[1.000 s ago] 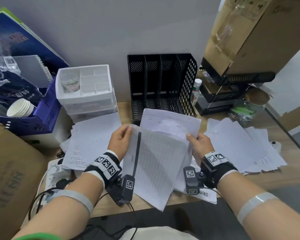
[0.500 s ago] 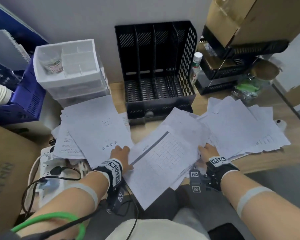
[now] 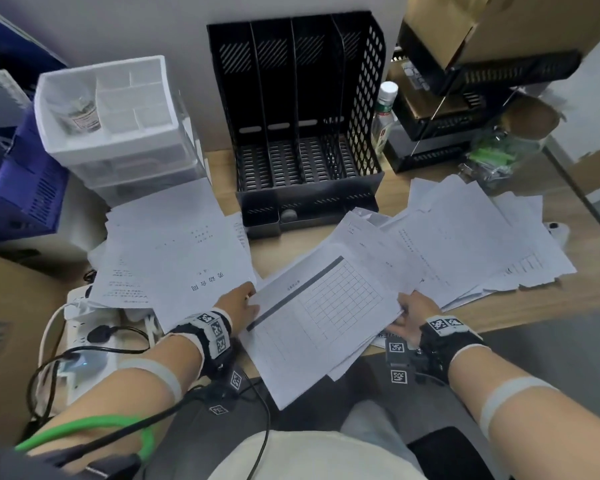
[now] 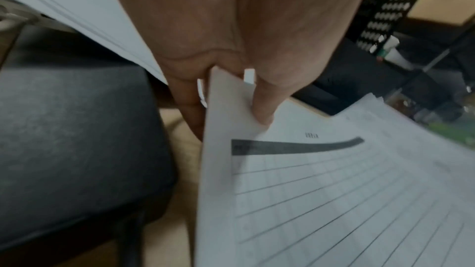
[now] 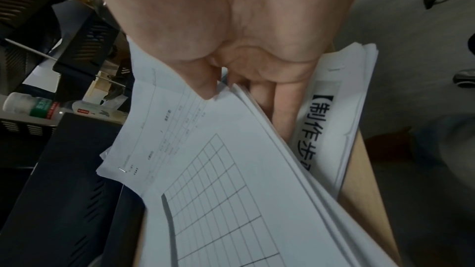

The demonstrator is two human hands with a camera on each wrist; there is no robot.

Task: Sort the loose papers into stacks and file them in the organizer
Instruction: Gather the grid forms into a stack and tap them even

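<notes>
Two hands hold one sheaf at the desk's near edge, its near corner overhanging the lap. Left hand, at the sheaf's 9 o'clock edge, pinches it, thumb on top, fingers beneath. Right hand, at the 3 o'clock edge, pinches likewise: thumb above, fingers under the sheets. The top sheet bears a grid and a dark band. The sheaf probably is light, limp and slippery, sheets prone to fanning; hold at opposite edges, as here, and square it before filing. A left pile lies at 10 o'clock, a right pile at 2 o'clock, touching the sheaf. The organizer stands at 12 o'clock, farthest, its slots without papers.
</notes>
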